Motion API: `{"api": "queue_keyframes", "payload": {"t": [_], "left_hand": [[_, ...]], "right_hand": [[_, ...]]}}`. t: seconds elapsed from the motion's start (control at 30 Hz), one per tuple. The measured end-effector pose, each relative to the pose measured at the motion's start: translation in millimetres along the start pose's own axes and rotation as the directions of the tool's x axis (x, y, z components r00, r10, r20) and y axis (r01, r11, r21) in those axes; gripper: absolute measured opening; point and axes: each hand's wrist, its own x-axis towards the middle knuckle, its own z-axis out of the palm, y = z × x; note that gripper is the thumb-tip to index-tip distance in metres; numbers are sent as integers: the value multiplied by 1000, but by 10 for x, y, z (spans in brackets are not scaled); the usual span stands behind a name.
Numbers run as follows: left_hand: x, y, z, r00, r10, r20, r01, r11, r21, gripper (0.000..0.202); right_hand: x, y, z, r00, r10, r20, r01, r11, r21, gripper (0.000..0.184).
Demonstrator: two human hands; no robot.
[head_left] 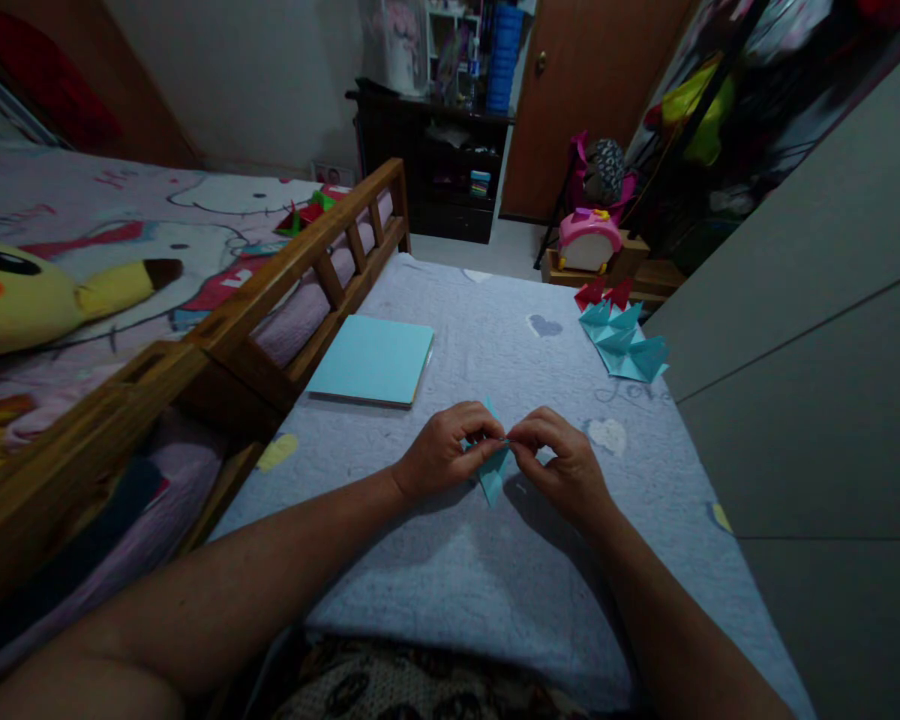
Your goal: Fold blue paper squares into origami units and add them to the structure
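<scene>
A small piece of folded light-blue paper (493,478) is held a little above the bed cover, between my two hands. My left hand (454,447) pinches it from the left with thumb and forefinger. From the right, my right hand (559,460) pinches its edge, the fingertips of both hands nearly touching. Parts of the paper are hidden behind my fingers. Ahead and to the left lies a square stack of light-blue paper (375,358). At the far right edge sit several folded light-blue paper shapes (624,342), with red folded paper (604,293) behind them.
A pale patterned cover (480,340) spreads under my hands. Along the left runs a wooden bed rail (292,280), with a yellow plush toy (22,295) beyond it. A white cabinet (810,400) stands on the right. A pink toy case (589,240) is past the far edge.
</scene>
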Motion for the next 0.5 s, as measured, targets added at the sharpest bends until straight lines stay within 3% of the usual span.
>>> {"api": "queue_keyframes", "payload": {"t": [0.17,0.5], "left_hand": [[0,0,-4,1000,-6,1,6,1000,3,8],[-5,-10,-3,1000,30,7,-30,999,9,9]], "right_hand": [[6,-14,-5,1000,-12,-4,12,1000,10,12],[5,-38,15,997,80,18,-82,993,89,11]]}}
